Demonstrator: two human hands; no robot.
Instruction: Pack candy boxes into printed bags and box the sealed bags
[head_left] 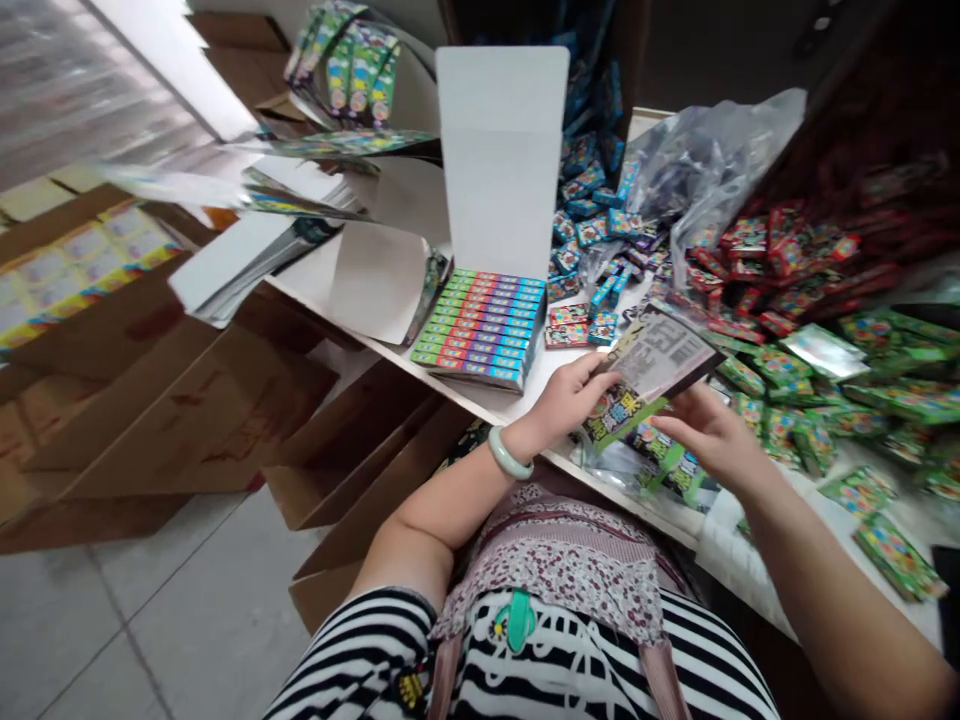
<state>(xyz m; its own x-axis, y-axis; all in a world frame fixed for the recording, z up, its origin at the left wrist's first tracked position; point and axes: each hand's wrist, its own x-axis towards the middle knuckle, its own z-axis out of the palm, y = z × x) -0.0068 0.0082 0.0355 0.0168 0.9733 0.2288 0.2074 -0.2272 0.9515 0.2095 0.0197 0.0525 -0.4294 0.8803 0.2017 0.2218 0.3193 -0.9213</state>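
Observation:
In the head view, my left hand (574, 400) grips the left side of a dark printed cardboard box (652, 360), thumb on top. The box is tilted, showing a pale panel with a barcode and colourful lettering with green trim. At its lower right edge, my right hand (712, 430) has its thumb in front and its fingers partly hidden behind the box. Just left of my hands stands an open display box (486, 325) with its white lid (502, 160) raised. Rows of small green, red, purple and blue packs fill it.
Loose blue packs (589, 185), red packs (780, 255) and green packs (810, 390) lie heaped across the table. A clear plastic bag (712, 160) rests among them. Flattened printed cartons (240, 255) lie at the left, above open brown cardboard boxes (187, 420) on the floor.

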